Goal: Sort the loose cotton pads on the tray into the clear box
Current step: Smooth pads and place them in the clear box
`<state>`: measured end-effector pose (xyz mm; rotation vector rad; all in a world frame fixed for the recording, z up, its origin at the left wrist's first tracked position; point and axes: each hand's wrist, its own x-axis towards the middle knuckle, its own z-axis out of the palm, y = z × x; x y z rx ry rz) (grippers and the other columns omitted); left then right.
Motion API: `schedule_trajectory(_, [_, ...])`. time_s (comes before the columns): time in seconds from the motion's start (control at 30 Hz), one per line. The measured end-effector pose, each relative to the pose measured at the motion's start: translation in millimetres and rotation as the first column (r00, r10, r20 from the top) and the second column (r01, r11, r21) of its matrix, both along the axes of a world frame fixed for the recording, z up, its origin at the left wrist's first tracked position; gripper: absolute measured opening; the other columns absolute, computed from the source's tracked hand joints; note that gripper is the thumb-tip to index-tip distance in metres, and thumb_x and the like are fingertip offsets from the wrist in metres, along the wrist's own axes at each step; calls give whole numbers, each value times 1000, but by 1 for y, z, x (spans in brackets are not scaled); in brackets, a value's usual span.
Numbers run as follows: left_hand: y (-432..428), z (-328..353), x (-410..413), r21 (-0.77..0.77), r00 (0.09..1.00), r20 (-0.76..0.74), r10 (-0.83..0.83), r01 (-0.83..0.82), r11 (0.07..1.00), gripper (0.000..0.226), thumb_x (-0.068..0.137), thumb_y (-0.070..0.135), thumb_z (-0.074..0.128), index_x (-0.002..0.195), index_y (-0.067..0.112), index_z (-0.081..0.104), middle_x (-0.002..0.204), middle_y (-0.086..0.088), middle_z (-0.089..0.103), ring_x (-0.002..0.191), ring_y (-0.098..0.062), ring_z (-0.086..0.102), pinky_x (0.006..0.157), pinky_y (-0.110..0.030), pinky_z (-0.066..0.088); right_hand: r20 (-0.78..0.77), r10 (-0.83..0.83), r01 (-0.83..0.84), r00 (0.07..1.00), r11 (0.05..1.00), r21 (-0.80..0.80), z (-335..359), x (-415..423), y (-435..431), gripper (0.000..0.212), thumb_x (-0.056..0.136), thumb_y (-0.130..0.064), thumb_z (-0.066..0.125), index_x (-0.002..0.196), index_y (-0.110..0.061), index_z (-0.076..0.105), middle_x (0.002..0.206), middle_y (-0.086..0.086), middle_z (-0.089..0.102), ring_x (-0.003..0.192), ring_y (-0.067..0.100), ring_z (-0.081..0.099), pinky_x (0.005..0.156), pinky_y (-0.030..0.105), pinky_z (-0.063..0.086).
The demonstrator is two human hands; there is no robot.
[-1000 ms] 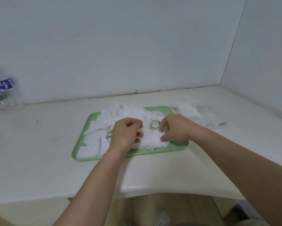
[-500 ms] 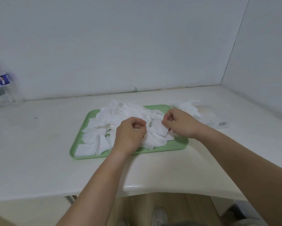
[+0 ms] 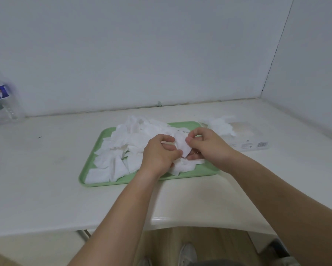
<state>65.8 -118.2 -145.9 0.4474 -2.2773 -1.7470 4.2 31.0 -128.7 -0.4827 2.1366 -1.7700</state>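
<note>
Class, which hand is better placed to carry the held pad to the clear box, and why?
Right. The right hand pinches the pad and lies nearest the box, right of the tray; the left hand grips it too but sits farther away.

Open counter (image 3: 46,166) lies left of the tray (image 3: 123,182). A box (image 3: 247,139) crowds its right; a bottle (image 3: 2,104) stands far left.
</note>
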Motion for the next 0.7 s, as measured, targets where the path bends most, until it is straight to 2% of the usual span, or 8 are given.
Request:
schedule_trajectory(0.1, [-2,-1,-1,23,1000,-24,-4,4,1000,35,79,8,83,108,19,65,96,-10,73,76,-19,68,64,-29,55,46,-13,16,999,998,-59,-4,0,1,8,98,-5,59,100,-9,51,59,-2,62,57,14,65,80,37,62])
schedule_trajectory(0.13, [-2,0,-1,39,999,-36,-5,6,999,33,80,8,83,106,20,65,95,-9,72,74,-17,67,65,-28,53,66,-26,32,997,996,-84,-4,-1,1,12,97,-2,59,102,-9,51,61,-1,64,59,16,66,79,37,62])
schedule_trajectory(0.27, [-3,1,0,153,996,-93,-4,18,988,26,85,8,78,107,17,67,82,1,69,70,-11,64,64,-23,50,159,-41,69,987,982,-174,-3,-4,0,22,92,5,56,107,-10,54,80,14,66,69,25,70,78,38,62])
schedule_trajectory(0.37, [-3,0,-1,226,991,-135,9,22,974,25,86,4,75,108,13,66,68,7,67,66,-14,65,71,-32,57,175,17,21,984,976,-215,-2,-3,-2,24,91,7,55,110,-6,60,92,17,69,79,26,71,80,37,62])
schedule_trajectory(0.47, [-4,0,0,250,987,-159,17,24,968,27,86,5,76,109,16,67,87,-2,74,82,-23,75,86,-45,61,187,61,-13,980,968,-251,-2,-4,-6,23,92,4,57,113,1,64,95,16,70,85,25,71,81,36,61])
schedule_trajectory(0.6, [-8,-3,5,296,987,-161,-16,64,953,41,79,10,83,114,24,67,107,-6,76,93,-20,75,89,-38,60,154,71,-28,986,964,-264,-2,-3,-8,13,95,-10,65,106,-3,66,97,11,73,90,20,73,80,34,60])
schedule_trajectory(0.7, [-11,-3,8,331,982,-171,-84,137,934,52,79,4,82,124,23,65,109,-5,77,98,-23,75,91,-37,58,152,57,-17,987,966,-257,0,-3,-8,10,96,-11,64,105,-5,66,100,11,73,90,20,73,77,33,60])
